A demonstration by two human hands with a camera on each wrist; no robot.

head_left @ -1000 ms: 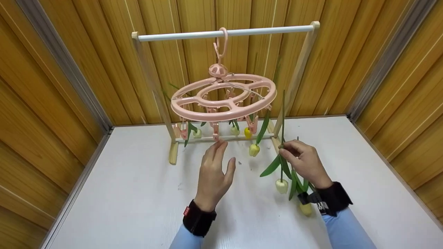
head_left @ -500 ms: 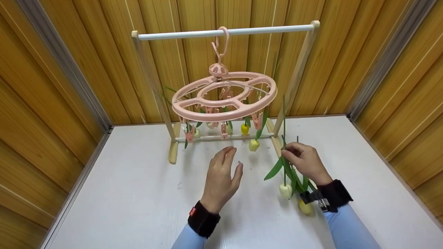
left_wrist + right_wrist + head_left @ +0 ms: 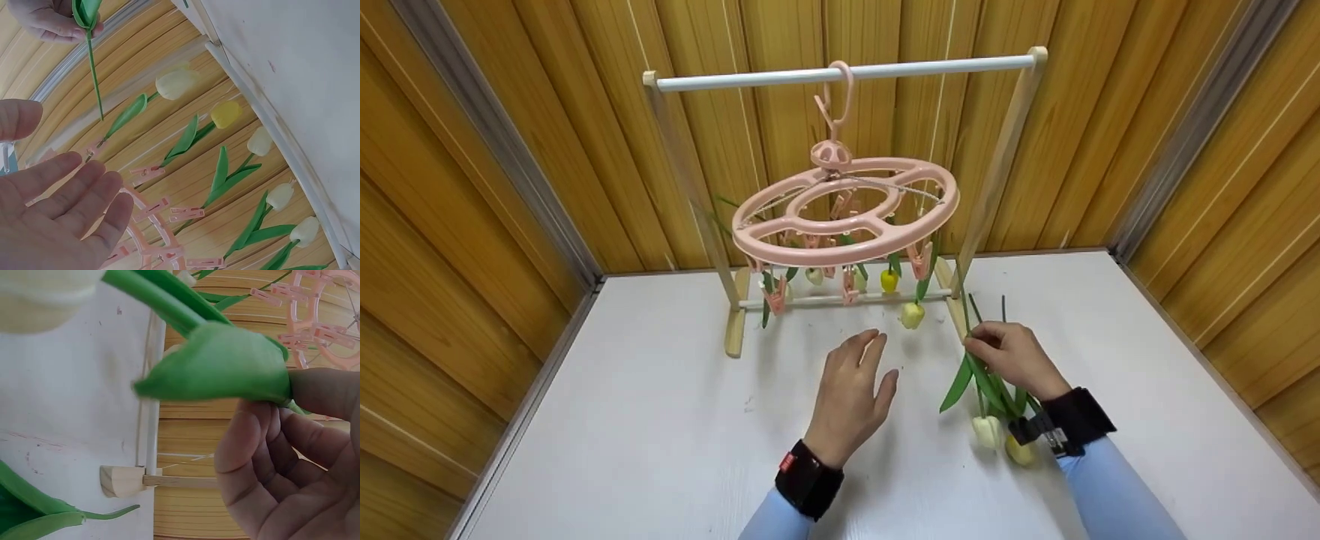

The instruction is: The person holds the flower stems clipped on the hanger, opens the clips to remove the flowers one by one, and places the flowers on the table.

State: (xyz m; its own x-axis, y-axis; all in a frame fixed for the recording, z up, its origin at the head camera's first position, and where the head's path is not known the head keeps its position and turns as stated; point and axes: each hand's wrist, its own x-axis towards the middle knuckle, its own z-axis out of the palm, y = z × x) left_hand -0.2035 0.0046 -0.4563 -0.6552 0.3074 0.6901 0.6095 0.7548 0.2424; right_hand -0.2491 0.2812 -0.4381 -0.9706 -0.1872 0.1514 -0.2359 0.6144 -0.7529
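My right hand (image 3: 1020,361) pinches the green stem of an artificial white tulip (image 3: 987,432), just above its leaves, with the bloom hanging down. In the right wrist view, thumb and fingertips meet at the base of a broad leaf (image 3: 230,363). My left hand (image 3: 847,397) holds nothing, its fingers extended, in front of a round pink clip hanger (image 3: 840,253). From the hanger's clips several tulips hang bloom down, including a bright yellow tulip (image 3: 889,281) and a pale yellow tulip (image 3: 913,316). A pink clip (image 3: 849,289) at the front grips no flower.
Under the right wrist, a yellow tulip (image 3: 1020,451) lies on the white table (image 3: 660,450), partly hidden. The hanger hooks over the white rod (image 3: 750,79) of a wooden stand, whose right foot (image 3: 958,319) is close to the right hand. Wood-panelled walls (image 3: 472,187) enclose the table.
My left hand has drawn back from the front clip, down and to the right. The right hand has lowered slightly with the white tulip. The hanger and its clips have turned a little.
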